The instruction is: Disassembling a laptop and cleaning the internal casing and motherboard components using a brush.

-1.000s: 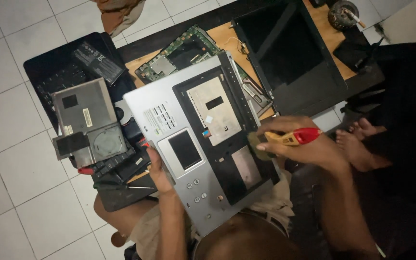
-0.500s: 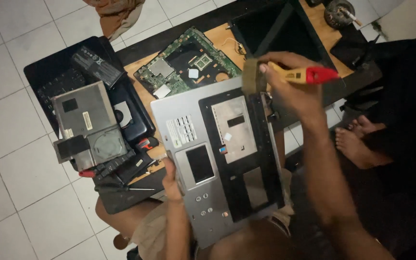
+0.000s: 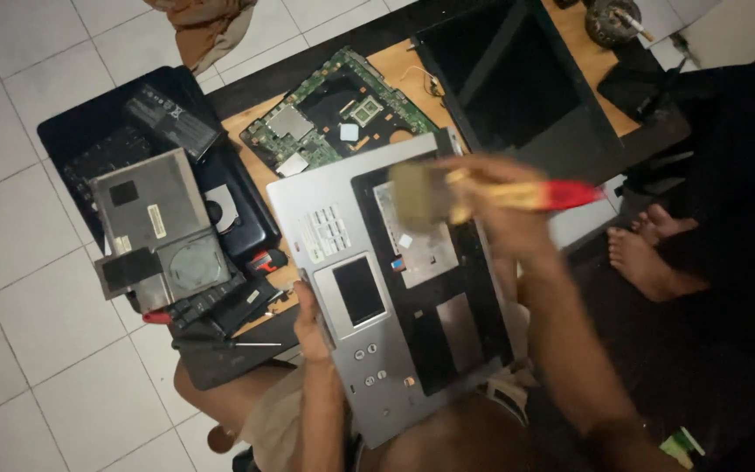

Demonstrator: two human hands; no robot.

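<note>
Teardown looked well advanced: green motherboard (image 3: 329,114) already out on the wooden table (image 3: 399,65) at 12 o'clock, screen panel (image 3: 517,83) at 1 o'clock, optical drive (image 3: 163,232) and battery (image 3: 170,121) stacked at 9 o'clock. Silver palmrest cover (image 3: 377,288) sat on the lap, centre frame, inner side up, tilted toward 11 o'clock. Left hand (image 3: 310,319) clamped its 9 o'clock edge, thumb on top. Right hand (image 3: 504,210) closed around a red-handled paintbrush (image 3: 482,197), bristles over the cover's upper black cut-out, blurred. Cover looked bare: metal plates, touchpad backing, white labels. Dust state unreadable; brushing judged mid-way, lower half probably left.
</note>
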